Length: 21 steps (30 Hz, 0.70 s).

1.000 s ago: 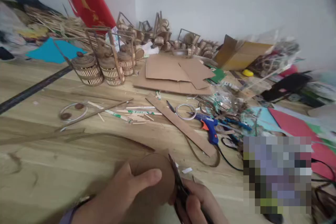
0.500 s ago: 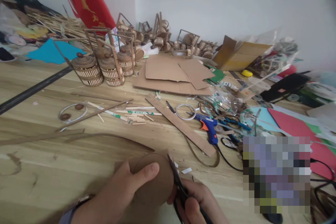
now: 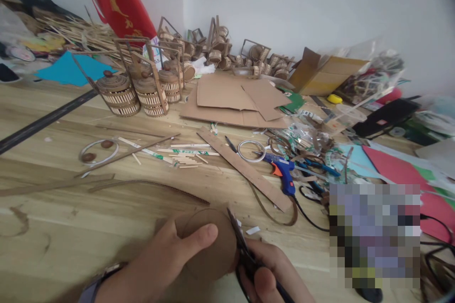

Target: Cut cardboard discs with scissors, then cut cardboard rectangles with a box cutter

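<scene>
1. Cardboard piece [image 3: 213,258], brown and marked with a curved line near its upper edge, lay between the two hands, at the near side of the table [image 3: 85,232]. Compared with the view half a second earlier, we found its place nearly unchanged.
2. Scissors [image 3: 244,250], dark, lay along the right rim of the piece, with the points aimed away from the wearer. We could not tell how far the blades were parted. The shift was too slight to show fresh cutting; we judged the trimming to be paused or advancing very slowly.
3. Left hand [image 3: 159,255] gripped the piece from the left, thumb laid across its upper face, the other fingers hidden from us. The thumb tip had shifted only a little; we took this as a steadying hold rather than a turn.
4. Right hand [image 3: 275,262] was closed about the handles, thumb uppermost, and had likewise scarcely moved.
5. Beyond the hands we noted a narrow curved strip [image 3: 152,181], a flat cardboard strip [image 3: 245,170] and a blue glue gun [image 3: 286,175], all undisturbed.
6. Farther back, lidded baskets [image 3: 119,99] stood left of stacked cardboard sheets [image 3: 227,92].
</scene>
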Motion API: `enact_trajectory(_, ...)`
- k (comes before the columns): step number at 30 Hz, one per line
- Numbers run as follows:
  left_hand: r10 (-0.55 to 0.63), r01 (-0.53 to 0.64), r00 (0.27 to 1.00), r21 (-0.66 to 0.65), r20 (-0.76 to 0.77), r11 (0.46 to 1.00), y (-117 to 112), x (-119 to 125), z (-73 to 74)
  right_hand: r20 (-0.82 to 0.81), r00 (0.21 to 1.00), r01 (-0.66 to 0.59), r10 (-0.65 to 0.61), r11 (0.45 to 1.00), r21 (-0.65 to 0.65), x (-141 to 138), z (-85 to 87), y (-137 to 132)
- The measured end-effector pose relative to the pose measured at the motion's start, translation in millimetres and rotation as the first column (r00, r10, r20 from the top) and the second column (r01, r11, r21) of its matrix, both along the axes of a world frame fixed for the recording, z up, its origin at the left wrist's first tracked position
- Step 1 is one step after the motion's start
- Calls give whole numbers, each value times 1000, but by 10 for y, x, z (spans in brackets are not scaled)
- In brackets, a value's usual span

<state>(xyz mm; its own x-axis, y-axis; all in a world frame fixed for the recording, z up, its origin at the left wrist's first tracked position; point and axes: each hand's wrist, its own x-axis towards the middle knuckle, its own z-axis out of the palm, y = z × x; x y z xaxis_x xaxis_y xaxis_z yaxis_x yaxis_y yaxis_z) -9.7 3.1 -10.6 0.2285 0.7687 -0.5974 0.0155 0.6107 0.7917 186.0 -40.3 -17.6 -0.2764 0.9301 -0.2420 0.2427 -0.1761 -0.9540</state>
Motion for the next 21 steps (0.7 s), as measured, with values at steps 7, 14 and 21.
enact_trajectory(7,-33,33,997,-6,65,999,11,18,37,17,1000,-1,1,1000,2,3,-12,-8)
enact_trajectory(14,-16,17,1000,-32,25,999,-8,7,37,-66,997,-54,49,997,-62,14,10,-15)
enact_trajectory(21,1,2,999,-48,53,999,7,3,46,-77,995,-63,56,995,-81,22,42,-28)
